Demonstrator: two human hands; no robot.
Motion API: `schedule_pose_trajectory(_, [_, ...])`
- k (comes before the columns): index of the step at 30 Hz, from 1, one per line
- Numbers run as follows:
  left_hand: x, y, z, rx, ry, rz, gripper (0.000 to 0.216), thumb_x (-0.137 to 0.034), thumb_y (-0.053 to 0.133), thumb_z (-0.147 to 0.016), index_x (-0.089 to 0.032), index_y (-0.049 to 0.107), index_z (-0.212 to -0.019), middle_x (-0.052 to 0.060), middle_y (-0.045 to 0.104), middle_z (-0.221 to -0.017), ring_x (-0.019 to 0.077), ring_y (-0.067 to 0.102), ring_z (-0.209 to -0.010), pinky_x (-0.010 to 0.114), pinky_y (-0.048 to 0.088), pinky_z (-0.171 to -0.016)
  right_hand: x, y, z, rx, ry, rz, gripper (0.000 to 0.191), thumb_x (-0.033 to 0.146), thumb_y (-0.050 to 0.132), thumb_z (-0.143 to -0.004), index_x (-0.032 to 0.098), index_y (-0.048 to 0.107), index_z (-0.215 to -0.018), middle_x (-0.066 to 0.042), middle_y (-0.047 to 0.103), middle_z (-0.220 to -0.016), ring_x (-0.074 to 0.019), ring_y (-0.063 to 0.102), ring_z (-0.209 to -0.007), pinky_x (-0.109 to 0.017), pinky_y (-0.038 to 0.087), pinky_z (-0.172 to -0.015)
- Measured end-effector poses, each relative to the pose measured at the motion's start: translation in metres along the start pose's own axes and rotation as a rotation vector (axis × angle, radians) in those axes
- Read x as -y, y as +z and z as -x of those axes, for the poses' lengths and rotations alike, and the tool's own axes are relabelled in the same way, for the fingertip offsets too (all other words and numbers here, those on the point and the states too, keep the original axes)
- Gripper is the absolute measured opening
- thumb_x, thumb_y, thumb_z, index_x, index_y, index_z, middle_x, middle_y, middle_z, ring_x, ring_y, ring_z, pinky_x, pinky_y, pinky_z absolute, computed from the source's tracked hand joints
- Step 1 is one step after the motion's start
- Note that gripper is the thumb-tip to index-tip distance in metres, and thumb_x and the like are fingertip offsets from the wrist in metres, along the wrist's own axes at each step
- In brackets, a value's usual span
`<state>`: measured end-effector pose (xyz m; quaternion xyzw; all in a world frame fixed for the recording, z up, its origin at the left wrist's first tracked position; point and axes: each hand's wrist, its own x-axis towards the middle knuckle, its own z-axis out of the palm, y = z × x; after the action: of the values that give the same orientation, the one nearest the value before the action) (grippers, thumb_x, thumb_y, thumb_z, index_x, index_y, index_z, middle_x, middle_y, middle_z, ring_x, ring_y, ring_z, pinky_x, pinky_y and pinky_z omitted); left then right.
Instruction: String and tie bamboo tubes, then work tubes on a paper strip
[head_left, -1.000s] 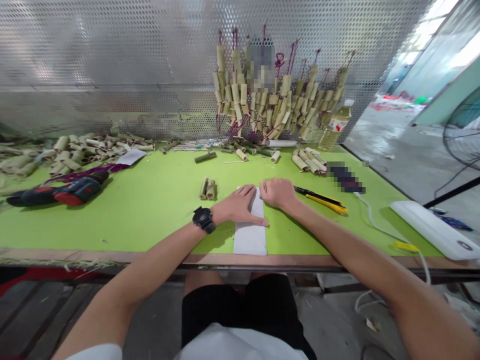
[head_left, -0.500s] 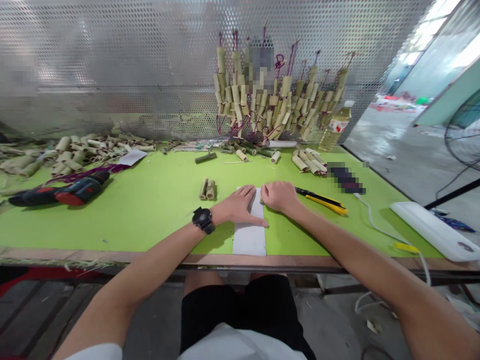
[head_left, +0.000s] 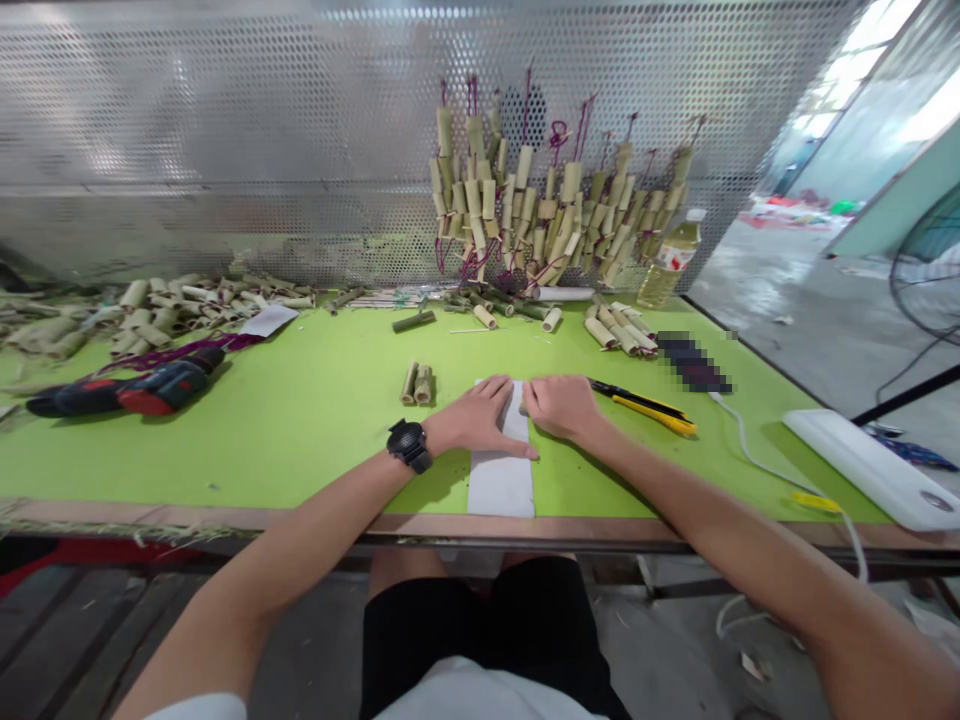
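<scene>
A white paper strip [head_left: 501, 487] lies lengthwise on the green tabletop, reaching towards the front edge. My left hand [head_left: 480, 420] presses flat across it, thumb stretched out to the right and fingers pointing away; a black watch [head_left: 408, 445] is on that wrist. At the strip's right edge my right hand [head_left: 561, 406] rests as a fist. A small tan end peeks out under its curled fingers, but most of what it grips is hidden. Two short bamboo tubes [head_left: 417, 383] stand left of my hands. A yellow-and-black utility knife [head_left: 645, 408] lies just right of my fist.
Bamboo pieces heap up at the back left [head_left: 161, 310], near a cordless drill [head_left: 169, 382]. Strung bamboo hangings [head_left: 540, 215] lean on the perforated metal panel [head_left: 247, 120]. On the right are an oil bottle [head_left: 673, 262], a blurred dark device [head_left: 694, 362] with a cable, and a white power bank [head_left: 874, 468].
The whole view has shifted slightly, with the scene sitting a little lower. Both hands keep the same places on and beside the paper strip.
</scene>
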<state>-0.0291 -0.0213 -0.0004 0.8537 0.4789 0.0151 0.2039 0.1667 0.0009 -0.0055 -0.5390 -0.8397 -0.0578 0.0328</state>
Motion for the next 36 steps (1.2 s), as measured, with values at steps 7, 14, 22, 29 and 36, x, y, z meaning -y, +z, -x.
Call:
schedule_pose_trajectory(7, [0.003, 0.001, -0.001, 0.013, 0.008, -0.007, 0.148, -0.106, 0.049, -0.071, -0.009, 0.011, -0.175, 0.019, 0.007, -0.181, 0.0435, 0.012, -0.167, 0.051, 0.018, -0.135, -0.005, -0.006, -0.019, 0.024, -0.036, 0.089, 0.059, 0.033, 0.031, -0.107, 0.008, 0.083, -0.092, -0.018, 0.081, -0.087, -0.024, 0.069, -0.069, -0.033, 0.034, -0.062])
schedule_pose_trajectory(14, [0.001, 0.001, -0.001, -0.002, 0.008, -0.001, 0.147, -0.105, 0.049, -0.071, -0.005, 0.014, -0.174, 0.02, 0.008, -0.181, 0.0408, 0.011, -0.167, 0.047, 0.015, -0.136, -0.003, -0.005, -0.002, 0.063, -0.059, 0.054, 0.06, 0.029, 0.029, -0.107, 0.009, 0.081, -0.084, -0.017, 0.078, -0.078, -0.0216, 0.066, -0.064, -0.033, 0.032, -0.06])
schedule_pose_trajectory(22, [0.007, 0.004, -0.004, -0.005, 0.025, -0.002, 0.148, -0.105, 0.051, -0.07, -0.008, 0.01, -0.174, 0.019, 0.008, -0.181, 0.0431, 0.012, -0.167, 0.053, 0.019, -0.134, -0.003, -0.008, -0.022, 0.03, 0.015, 0.127, 0.064, 0.036, 0.03, -0.108, 0.005, 0.083, -0.092, -0.023, 0.08, -0.089, -0.028, 0.072, -0.075, -0.034, 0.037, -0.063])
schedule_pose_trajectory(29, [0.005, 0.003, -0.003, 0.002, 0.029, -0.006, 0.147, -0.103, 0.053, -0.071, -0.006, 0.014, -0.174, 0.019, 0.009, -0.181, 0.0395, 0.01, -0.168, 0.047, 0.014, -0.136, -0.002, -0.007, -0.003, 0.063, 0.033, 0.081, 0.064, 0.039, 0.032, -0.108, 0.008, 0.084, -0.086, -0.02, 0.08, -0.083, -0.0262, 0.072, -0.072, -0.034, 0.038, -0.063])
schedule_pose_trajectory(36, [0.004, 0.001, -0.002, 0.022, 0.002, 0.001, 0.148, -0.104, 0.051, -0.071, -0.009, 0.008, -0.175, 0.018, 0.004, -0.182, 0.0446, 0.011, -0.167, 0.054, 0.02, -0.134, -0.008, 0.001, -0.024, 0.006, 0.099, 0.095, 0.067, 0.039, 0.027, -0.109, 0.007, 0.085, -0.098, -0.022, 0.081, -0.092, -0.0293, 0.075, -0.083, -0.034, 0.043, -0.068])
